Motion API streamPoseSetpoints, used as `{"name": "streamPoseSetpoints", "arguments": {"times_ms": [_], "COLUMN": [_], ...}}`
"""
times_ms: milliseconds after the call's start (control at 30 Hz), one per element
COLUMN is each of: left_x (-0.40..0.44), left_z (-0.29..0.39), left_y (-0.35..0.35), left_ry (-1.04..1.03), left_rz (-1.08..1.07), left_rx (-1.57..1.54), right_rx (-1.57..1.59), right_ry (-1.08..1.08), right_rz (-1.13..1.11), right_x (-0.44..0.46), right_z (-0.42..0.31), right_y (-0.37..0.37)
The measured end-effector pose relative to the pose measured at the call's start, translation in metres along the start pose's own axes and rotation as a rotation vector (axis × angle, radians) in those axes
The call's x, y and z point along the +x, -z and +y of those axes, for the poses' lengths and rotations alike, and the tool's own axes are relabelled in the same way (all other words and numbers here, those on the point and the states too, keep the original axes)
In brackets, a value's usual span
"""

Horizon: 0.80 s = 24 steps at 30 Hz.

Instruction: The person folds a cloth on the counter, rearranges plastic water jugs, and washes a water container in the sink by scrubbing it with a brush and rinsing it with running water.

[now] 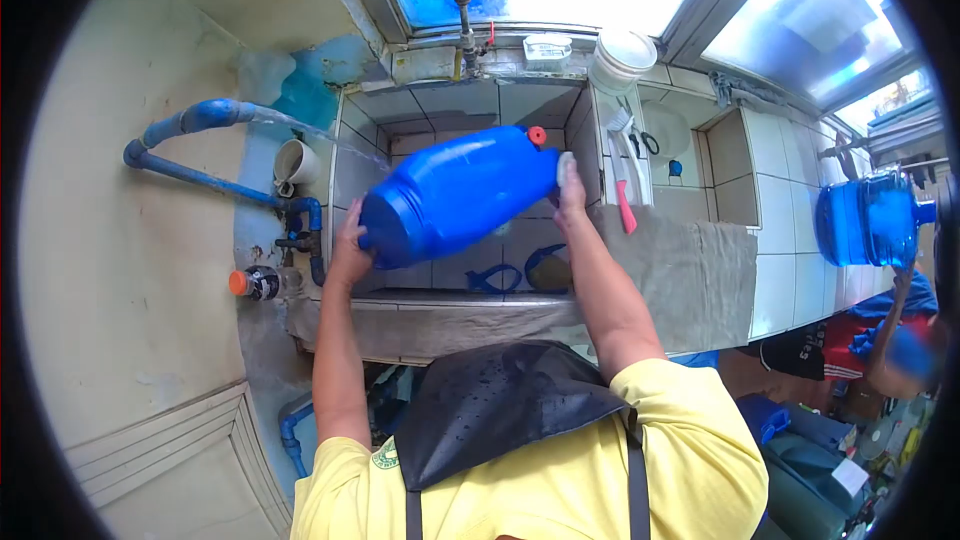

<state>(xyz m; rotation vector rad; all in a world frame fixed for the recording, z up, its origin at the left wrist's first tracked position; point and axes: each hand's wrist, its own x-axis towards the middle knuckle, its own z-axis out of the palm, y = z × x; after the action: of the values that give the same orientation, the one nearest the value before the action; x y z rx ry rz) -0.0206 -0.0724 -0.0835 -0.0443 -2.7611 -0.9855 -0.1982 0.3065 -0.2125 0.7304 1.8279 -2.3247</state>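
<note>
A large blue jug (465, 190) with a red cap lies tilted over the tiled sink (460, 105), held between both hands. My left hand (348, 245) grips its wide bottom end at the left. At the upper right, my right hand (570, 190) is closed at the neck end, with a small whitish thing, too small to name, by the fingertips. Water streams from the blue pipe (215, 115) at the left towards the sink. Below the jug, a blue looped object (494, 279) rests on the sink floor.
A white cup (296, 164) and a bottle with an orange cap (262, 283) stand left. Brushes and a pink-handled tool (625, 207) lie right of the sink, near a white bucket (622, 58). Further right, a person holds a clear blue bottle (868, 219).
</note>
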Motion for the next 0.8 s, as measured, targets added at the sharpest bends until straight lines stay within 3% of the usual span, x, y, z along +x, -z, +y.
{"name": "streamPoseSetpoints", "arguments": {"times_ms": [33, 67, 200, 267, 567, 700, 733, 800], "left_x": [0.000, -0.001, -0.007, -0.007, -0.006, -0.002, -0.003, -0.001], "left_z": [0.000, 0.000, 0.007, 0.013, 0.019, 0.026, 0.024, 0.015], "left_y": [0.000, -0.001, -0.016, -0.014, -0.006, -0.003, -0.004, -0.006], "left_ry": [-0.108, -0.103, -0.117, -0.130, -0.145, -0.129, -0.127, -0.117], "left_rz": [0.013, 0.017, -0.006, -0.016, -0.042, -0.069, -0.069, -0.032], "left_rx": [0.129, 0.127, 0.165, 0.174, 0.200, 0.198, 0.198, 0.181], "right_rx": [-0.311, -0.316, -0.912, -1.107, -0.890, -1.231, -1.233, -1.140], "right_ry": [0.312, 0.314, 0.496, 0.492, 0.563, 0.094, 0.094, 0.314], "right_rz": [-0.034, -0.038, -0.093, -0.076, -0.208, -0.199, -0.200, -0.193], "right_x": [0.015, 0.011, -0.044, -0.010, 0.020, 0.005, 0.006, 0.013], "right_z": [0.013, 0.006, -0.066, -0.069, -0.096, -0.118, -0.115, -0.103], "right_y": [0.003, -0.001, -0.032, -0.037, -0.023, -0.027, -0.027, -0.036]}}
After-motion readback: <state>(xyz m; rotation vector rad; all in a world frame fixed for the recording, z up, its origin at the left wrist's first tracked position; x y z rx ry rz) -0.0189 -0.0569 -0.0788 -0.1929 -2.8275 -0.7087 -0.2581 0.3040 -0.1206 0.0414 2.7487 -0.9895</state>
